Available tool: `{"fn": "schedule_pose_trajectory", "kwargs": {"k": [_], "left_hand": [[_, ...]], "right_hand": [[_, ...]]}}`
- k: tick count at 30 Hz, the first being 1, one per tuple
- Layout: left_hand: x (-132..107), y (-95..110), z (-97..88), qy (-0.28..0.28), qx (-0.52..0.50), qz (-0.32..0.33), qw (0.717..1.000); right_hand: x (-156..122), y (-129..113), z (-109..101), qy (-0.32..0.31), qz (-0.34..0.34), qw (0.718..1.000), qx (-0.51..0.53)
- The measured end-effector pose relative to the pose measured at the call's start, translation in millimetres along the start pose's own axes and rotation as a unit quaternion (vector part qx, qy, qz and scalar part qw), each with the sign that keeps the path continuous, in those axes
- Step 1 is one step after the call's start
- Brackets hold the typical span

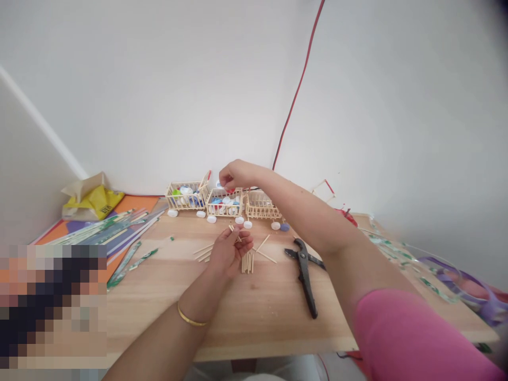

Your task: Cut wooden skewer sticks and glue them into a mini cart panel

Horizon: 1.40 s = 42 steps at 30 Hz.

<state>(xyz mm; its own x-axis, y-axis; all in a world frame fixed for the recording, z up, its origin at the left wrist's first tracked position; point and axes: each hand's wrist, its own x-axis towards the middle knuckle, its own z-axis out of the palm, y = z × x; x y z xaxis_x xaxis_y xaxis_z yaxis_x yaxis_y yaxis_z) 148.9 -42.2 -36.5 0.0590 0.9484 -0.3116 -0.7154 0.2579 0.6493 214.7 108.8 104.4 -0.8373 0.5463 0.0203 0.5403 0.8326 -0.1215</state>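
Note:
My left hand point(232, 248) is closed loosely round a few short wooden sticks point(232, 229), just above the table. Beside it lies a small bundle of cut sticks point(247, 263), with other loose sticks point(266, 256) to the right. My right hand point(242, 173) reaches across over the middle stick cart point(224, 210), its fingers pinched at a white bottle cap point(219, 184) above the rim. Bottle caps fill that cart and the left stick cart point(186, 197). The right stick cart point(262, 211) is partly hidden by my forearm. White caps serve as their wheels.
Black-handled pliers point(305, 280) lie right of the sticks. Green-and-white wrappers point(137, 259) and long strips are spread at left, near a yellow bag point(95, 203). More wrappers point(432, 286) lie at right. A red cord point(297, 90) hangs down the wall.

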Motion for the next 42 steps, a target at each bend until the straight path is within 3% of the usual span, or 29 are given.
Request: {"fn": "schedule_pose_trajectory", "kwargs": {"k": [8,12,17,23,26,31,37,42], "left_hand": [[-1.6,-2.6,-0.9,-0.008,0.007,-0.011,1.0],[-2.3,-5.1,0.1,-0.005,0.011,-0.016,1.0],[-1.8,-7.8,-0.8,-0.006,0.019,-0.015,1.0],[-2.2,-9.0,-1.2,-0.008,0.037,-0.013,0.999],[-2.4,-8.8,-0.7,-0.009,0.041,-0.016,0.999],[-0.4,-7.1,-1.1,-0.012,0.034,-0.014,0.999],[-1.7,-7.0,-2.4,-0.015,0.031,-0.018,0.999],[-3.3,-8.1,-1.0,-0.018,0.032,-0.031,0.999]], "right_hand": [[-80.9,-8.1,-41.1,0.091,0.039,0.994,0.051],[-115.9,-1.9,-42.7,0.078,0.107,0.99,0.05],[-134.9,9.3,-35.0,0.067,0.147,0.985,0.066],[-130.4,6.7,-38.4,0.104,0.106,0.985,0.092],[-109.8,-2.1,-37.8,0.127,0.064,0.984,0.108],[-70.7,-14.7,-31.9,0.108,0.021,0.989,0.101],[-76.0,9.2,-25.6,0.17,0.117,0.978,0.02],[-93.0,37.2,-2.1,0.1,0.182,0.978,-0.012]]}}
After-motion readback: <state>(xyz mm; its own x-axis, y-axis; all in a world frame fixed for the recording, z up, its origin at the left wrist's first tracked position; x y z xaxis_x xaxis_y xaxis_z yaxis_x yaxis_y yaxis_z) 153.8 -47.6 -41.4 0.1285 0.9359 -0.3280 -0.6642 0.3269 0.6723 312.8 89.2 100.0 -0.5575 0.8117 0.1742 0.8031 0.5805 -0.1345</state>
